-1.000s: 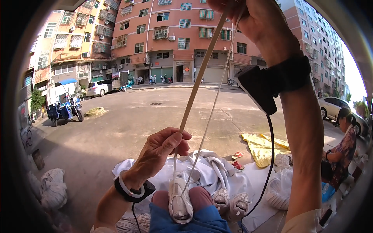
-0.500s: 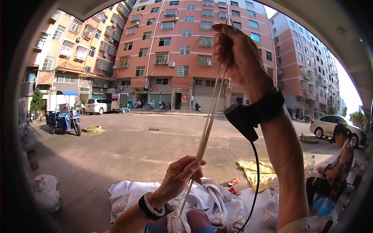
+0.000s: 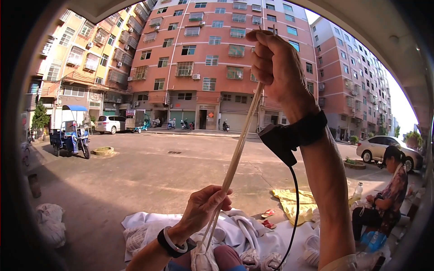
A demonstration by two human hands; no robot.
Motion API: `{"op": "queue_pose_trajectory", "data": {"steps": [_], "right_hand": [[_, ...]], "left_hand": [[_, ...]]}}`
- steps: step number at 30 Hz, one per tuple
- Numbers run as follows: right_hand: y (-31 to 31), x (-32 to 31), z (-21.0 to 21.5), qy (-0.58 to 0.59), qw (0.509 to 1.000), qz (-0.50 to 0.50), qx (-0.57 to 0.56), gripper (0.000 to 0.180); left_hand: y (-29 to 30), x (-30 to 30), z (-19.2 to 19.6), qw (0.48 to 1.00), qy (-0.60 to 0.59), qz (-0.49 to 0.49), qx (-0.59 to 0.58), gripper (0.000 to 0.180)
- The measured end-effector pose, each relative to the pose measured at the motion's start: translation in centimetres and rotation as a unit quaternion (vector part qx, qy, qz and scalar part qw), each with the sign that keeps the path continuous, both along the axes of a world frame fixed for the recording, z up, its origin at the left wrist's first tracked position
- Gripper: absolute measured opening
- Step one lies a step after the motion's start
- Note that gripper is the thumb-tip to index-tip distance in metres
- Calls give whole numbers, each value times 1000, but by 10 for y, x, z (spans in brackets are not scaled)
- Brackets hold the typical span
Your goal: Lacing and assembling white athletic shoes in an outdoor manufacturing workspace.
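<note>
Long pale shoelaces (image 3: pixel 239 151) run taut and slanting up from a white shoe (image 3: pixel 202 259) between my knees. My right hand (image 3: pixel 276 63), raised high in front of me, is closed in a fist around their upper part. Two thin lace ends poke out above that fist. Lower down, just above the shoe, my left hand (image 3: pixel 204 205) pinches the laces between thumb and fingers. Below it the laces part into two strands that reach the shoe. The shoe's lower part is cut off by the picture edge.
More white shoes (image 3: pixel 250 258) lie beside my knees on a pale sheet (image 3: pixel 289 237). Beyond are red slippers (image 3: pixel 268 223) and a yellow cloth (image 3: pixel 296 202). A person (image 3: pixel 391 194) sits at right near a bottle (image 3: pixel 358 189). A black cable (image 3: pixel 297 198) hangs from my right wrist device.
The laces between my hands have drawn closer together into one bundle. My right fingers have curled tighter around them. The whole view has shifted slightly.
</note>
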State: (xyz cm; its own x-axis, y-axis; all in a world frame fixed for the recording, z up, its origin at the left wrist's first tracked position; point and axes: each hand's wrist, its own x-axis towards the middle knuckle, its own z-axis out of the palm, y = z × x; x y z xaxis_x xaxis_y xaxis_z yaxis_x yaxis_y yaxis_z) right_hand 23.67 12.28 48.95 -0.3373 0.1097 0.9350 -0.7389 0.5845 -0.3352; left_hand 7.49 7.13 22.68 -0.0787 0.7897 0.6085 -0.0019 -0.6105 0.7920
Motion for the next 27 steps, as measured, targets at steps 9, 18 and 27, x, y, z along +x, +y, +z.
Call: {"op": "queue_pose_trajectory", "data": {"steps": [9,18,27], "right_hand": [[-2,-6,-4,57,998,-16,21,23],[9,7,1,25,999,31,-23,23],[5,12,-5,55,992,-94,67,33]], "left_hand": [[5,-2,-7,999,24,28,8,33],[13,-3,-18,999,39,26,-22,33],[8,-7,-22,996,74,32,-35,32]]}}
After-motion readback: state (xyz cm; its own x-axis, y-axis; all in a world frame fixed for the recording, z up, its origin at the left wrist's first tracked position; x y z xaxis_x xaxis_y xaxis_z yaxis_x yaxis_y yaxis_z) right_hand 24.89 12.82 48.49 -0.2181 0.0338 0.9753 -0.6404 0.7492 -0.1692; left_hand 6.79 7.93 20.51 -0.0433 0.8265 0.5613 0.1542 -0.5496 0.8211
